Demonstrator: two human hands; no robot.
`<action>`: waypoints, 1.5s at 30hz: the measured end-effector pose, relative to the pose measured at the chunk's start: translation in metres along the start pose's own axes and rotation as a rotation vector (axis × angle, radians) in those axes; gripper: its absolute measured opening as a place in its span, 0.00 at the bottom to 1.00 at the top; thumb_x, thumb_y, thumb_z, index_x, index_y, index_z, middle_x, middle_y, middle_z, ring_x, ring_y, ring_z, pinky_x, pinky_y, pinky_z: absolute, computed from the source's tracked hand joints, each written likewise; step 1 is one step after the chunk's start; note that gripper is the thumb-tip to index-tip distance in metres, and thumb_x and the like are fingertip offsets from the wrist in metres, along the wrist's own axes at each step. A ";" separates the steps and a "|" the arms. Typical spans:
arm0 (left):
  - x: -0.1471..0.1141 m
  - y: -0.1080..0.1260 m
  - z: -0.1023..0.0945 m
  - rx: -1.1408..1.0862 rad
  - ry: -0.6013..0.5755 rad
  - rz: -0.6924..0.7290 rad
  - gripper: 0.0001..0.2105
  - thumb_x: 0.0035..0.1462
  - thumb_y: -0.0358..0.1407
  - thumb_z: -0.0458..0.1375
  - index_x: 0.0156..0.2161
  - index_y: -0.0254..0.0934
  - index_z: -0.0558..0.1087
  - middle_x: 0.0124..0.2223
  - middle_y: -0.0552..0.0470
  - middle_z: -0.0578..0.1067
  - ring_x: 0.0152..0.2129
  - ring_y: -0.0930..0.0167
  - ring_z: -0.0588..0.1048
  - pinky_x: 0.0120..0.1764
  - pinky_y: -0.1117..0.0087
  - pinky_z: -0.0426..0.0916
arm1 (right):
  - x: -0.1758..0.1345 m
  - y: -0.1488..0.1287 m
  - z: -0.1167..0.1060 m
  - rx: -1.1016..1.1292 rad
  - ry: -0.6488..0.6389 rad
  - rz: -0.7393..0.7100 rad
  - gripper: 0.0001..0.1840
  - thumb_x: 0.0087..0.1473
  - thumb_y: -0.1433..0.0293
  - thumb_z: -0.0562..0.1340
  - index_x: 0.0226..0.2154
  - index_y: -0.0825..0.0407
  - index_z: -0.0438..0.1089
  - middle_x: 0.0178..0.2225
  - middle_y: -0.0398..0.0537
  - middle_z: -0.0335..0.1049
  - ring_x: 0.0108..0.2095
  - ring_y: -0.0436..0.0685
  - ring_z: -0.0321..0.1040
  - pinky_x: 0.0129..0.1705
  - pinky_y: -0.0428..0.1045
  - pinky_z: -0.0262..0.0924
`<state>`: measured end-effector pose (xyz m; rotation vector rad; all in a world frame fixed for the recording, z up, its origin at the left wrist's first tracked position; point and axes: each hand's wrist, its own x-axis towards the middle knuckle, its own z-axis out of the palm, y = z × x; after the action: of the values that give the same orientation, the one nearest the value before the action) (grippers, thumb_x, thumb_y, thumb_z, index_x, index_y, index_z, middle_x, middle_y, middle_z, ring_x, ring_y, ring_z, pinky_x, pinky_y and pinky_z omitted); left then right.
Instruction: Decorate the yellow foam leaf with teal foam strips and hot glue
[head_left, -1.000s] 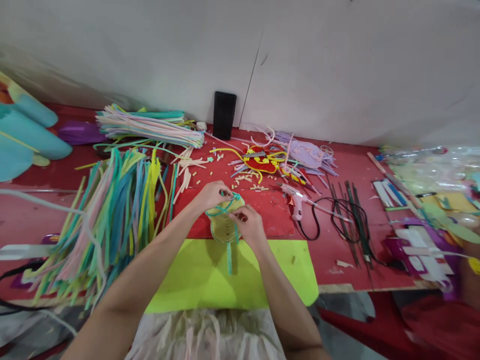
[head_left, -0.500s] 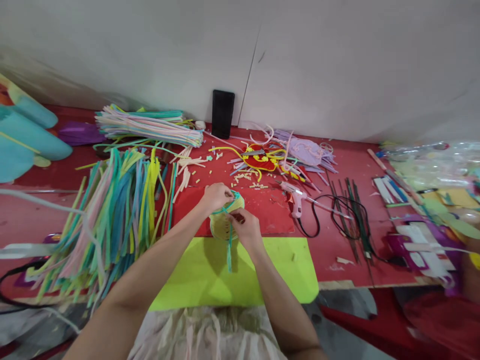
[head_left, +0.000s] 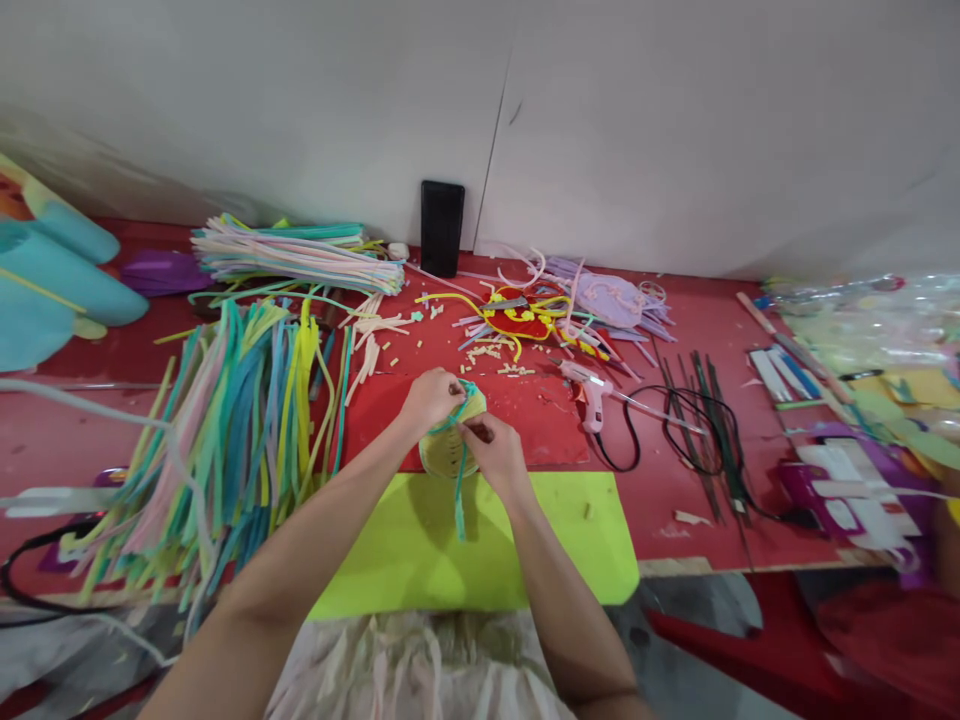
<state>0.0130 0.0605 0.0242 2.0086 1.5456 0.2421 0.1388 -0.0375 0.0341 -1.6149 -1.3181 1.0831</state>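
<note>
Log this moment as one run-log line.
left hand: grips small yellow woven basket | right hand: pinches teal fuzzy pipe cleaner at basket | nearby: white glue gun, lime foam sheet

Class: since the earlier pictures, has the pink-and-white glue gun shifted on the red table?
No. The pink-and-white glue gun keeps its spot beside the black coiled cord.

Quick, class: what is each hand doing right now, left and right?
Left hand: closed, pinching the teal strip at the top of the small yellow woven piece.
Right hand: closed, gripping the same strip and piece.
</note>
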 end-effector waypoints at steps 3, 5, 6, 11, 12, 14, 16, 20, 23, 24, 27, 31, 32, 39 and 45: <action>-0.001 0.000 -0.001 0.003 0.004 0.019 0.05 0.51 0.34 0.60 0.32 0.38 0.78 0.36 0.49 0.76 0.33 0.71 0.74 0.36 0.74 0.65 | 0.002 0.004 0.002 -0.018 -0.006 0.007 0.11 0.47 0.61 0.60 0.24 0.52 0.71 0.23 0.44 0.72 0.25 0.52 0.66 0.29 0.45 0.59; -0.002 0.001 -0.002 0.009 0.008 0.023 0.05 0.51 0.34 0.60 0.33 0.38 0.78 0.36 0.49 0.76 0.32 0.71 0.74 0.36 0.74 0.65 | 0.003 0.006 0.001 -0.034 -0.007 0.007 0.11 0.46 0.61 0.60 0.24 0.52 0.71 0.24 0.44 0.72 0.25 0.52 0.67 0.30 0.45 0.59; -0.003 0.003 -0.003 0.014 0.010 0.021 0.06 0.51 0.34 0.60 0.33 0.38 0.78 0.36 0.50 0.76 0.32 0.71 0.74 0.35 0.74 0.65 | 0.004 0.007 0.001 -0.039 -0.004 0.005 0.11 0.46 0.61 0.60 0.24 0.52 0.71 0.24 0.44 0.72 0.25 0.52 0.67 0.30 0.46 0.60; -0.008 0.012 -0.006 0.059 0.030 -0.025 0.07 0.51 0.34 0.58 0.32 0.38 0.78 0.36 0.48 0.77 0.32 0.70 0.74 0.35 0.73 0.64 | 0.006 0.012 0.002 -0.052 0.008 -0.003 0.10 0.47 0.62 0.60 0.26 0.51 0.71 0.25 0.44 0.73 0.26 0.52 0.67 0.31 0.46 0.60; -0.009 0.014 -0.007 0.070 0.031 -0.034 0.07 0.52 0.34 0.57 0.32 0.38 0.78 0.36 0.48 0.77 0.33 0.69 0.74 0.35 0.73 0.64 | 0.007 0.013 0.003 -0.046 0.012 0.000 0.10 0.47 0.62 0.60 0.27 0.51 0.71 0.25 0.44 0.72 0.26 0.52 0.67 0.31 0.46 0.60; -0.011 0.018 -0.009 0.090 0.025 -0.049 0.08 0.52 0.34 0.56 0.32 0.37 0.78 0.37 0.47 0.77 0.34 0.68 0.74 0.36 0.72 0.64 | 0.008 0.016 0.004 -0.028 0.024 0.006 0.10 0.47 0.62 0.61 0.30 0.50 0.71 0.24 0.42 0.71 0.25 0.52 0.66 0.30 0.46 0.60; -0.012 0.022 -0.011 0.110 0.013 -0.061 0.08 0.51 0.33 0.55 0.32 0.37 0.78 0.37 0.46 0.77 0.35 0.67 0.75 0.38 0.70 0.64 | 0.008 0.020 0.006 -0.018 0.035 0.008 0.11 0.47 0.61 0.61 0.32 0.50 0.70 0.22 0.41 0.69 0.24 0.51 0.65 0.29 0.45 0.59; -0.011 0.031 -0.015 0.159 -0.003 -0.087 0.09 0.50 0.31 0.54 0.29 0.36 0.77 0.36 0.45 0.77 0.37 0.63 0.74 0.44 0.62 0.61 | 0.010 0.028 0.009 0.022 0.031 -0.004 0.11 0.46 0.61 0.62 0.30 0.50 0.69 0.23 0.42 0.69 0.24 0.51 0.65 0.29 0.46 0.59; -0.010 0.037 -0.017 0.179 -0.019 -0.096 0.09 0.49 0.30 0.53 0.28 0.35 0.76 0.35 0.44 0.77 0.36 0.61 0.74 0.46 0.58 0.59 | 0.011 0.033 0.010 0.071 0.020 -0.014 0.11 0.46 0.60 0.63 0.30 0.51 0.68 0.25 0.43 0.70 0.26 0.52 0.66 0.30 0.46 0.60; -0.009 0.038 -0.017 0.181 -0.024 -0.095 0.09 0.49 0.30 0.53 0.28 0.35 0.76 0.35 0.44 0.77 0.36 0.61 0.74 0.46 0.58 0.59 | 0.011 0.034 0.011 0.082 0.019 -0.014 0.11 0.46 0.60 0.63 0.30 0.51 0.68 0.25 0.43 0.71 0.26 0.52 0.67 0.31 0.46 0.61; -0.008 0.038 -0.018 0.181 -0.032 -0.093 0.09 0.48 0.30 0.53 0.28 0.35 0.76 0.34 0.44 0.77 0.36 0.61 0.74 0.45 0.59 0.59 | 0.011 0.034 0.011 0.095 0.013 -0.014 0.11 0.45 0.61 0.64 0.30 0.51 0.68 0.26 0.43 0.71 0.26 0.51 0.67 0.31 0.46 0.61; -0.004 0.035 -0.014 0.167 -0.016 -0.068 0.08 0.49 0.30 0.53 0.26 0.35 0.75 0.34 0.45 0.77 0.36 0.62 0.74 0.44 0.60 0.58 | 0.010 0.032 0.011 0.079 0.002 -0.015 0.11 0.45 0.61 0.63 0.30 0.51 0.68 0.25 0.43 0.71 0.26 0.51 0.67 0.31 0.46 0.61; -0.004 0.034 -0.012 0.161 -0.008 -0.059 0.08 0.49 0.30 0.54 0.27 0.35 0.75 0.34 0.45 0.76 0.36 0.62 0.73 0.44 0.60 0.58 | 0.010 0.031 0.011 0.079 0.002 -0.013 0.11 0.45 0.62 0.63 0.30 0.51 0.68 0.25 0.43 0.71 0.26 0.51 0.67 0.31 0.46 0.61; -0.008 0.022 0.001 0.112 0.077 -0.010 0.05 0.53 0.32 0.55 0.33 0.37 0.73 0.40 0.46 0.76 0.42 0.63 0.71 0.46 0.61 0.57 | 0.009 0.027 0.007 0.002 0.023 -0.008 0.09 0.47 0.63 0.60 0.31 0.51 0.69 0.24 0.42 0.69 0.24 0.50 0.64 0.28 0.45 0.60; -0.004 0.010 -0.002 0.010 0.061 0.016 0.04 0.50 0.34 0.60 0.33 0.39 0.71 0.35 0.53 0.77 0.35 0.68 0.73 0.44 0.64 0.58 | 0.006 0.027 0.004 -0.170 0.003 -0.175 0.18 0.52 0.68 0.56 0.45 0.50 0.73 0.32 0.46 0.72 0.30 0.52 0.67 0.37 0.46 0.62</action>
<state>0.0188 0.0562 0.0317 2.0395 1.5716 0.3057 0.1445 -0.0362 0.0068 -1.5868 -1.5536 0.8819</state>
